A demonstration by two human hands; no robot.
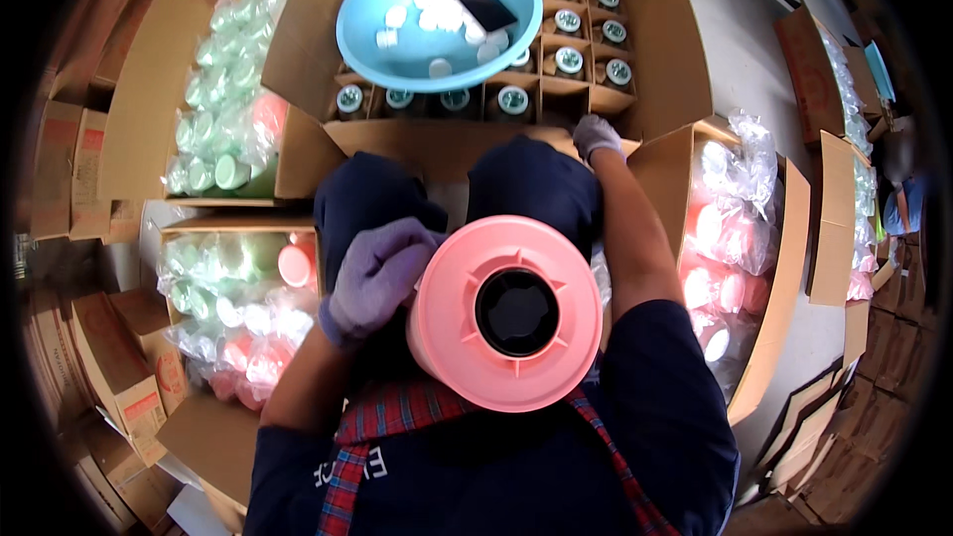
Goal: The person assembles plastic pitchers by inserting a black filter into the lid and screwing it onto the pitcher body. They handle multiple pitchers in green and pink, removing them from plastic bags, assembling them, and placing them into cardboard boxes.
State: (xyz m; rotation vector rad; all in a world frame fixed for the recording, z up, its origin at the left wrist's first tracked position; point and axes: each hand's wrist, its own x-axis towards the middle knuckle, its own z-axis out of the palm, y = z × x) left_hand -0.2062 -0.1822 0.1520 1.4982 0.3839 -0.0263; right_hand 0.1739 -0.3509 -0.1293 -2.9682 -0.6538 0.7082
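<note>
A pink plastic flask body [447,337] stands over my lap, its round ribbed end facing up around a dark opening. My left hand [382,273], in a pale lavender glove, is closed against its upper left side, some fingertips hidden. Farther ahead, my gloved right hand [596,136] is closed at the near right edge of a divided carton [685,60]; what its fingers hold, if anything, cannot be made out. Glass bottles with whitish-green tops [568,61] stand in the carton's cells. A cell [566,104] beside my right hand shows no bottle top.
A light-blue basin [362,55] holding small white caps [432,15] and a dark phone [482,4] sits on the divided carton. Open cartons of bagged green parts [213,129] and pink parts [730,278] flank my legs. More cardboard boxes [129,387] stand around; another person [905,203] shows far right.
</note>
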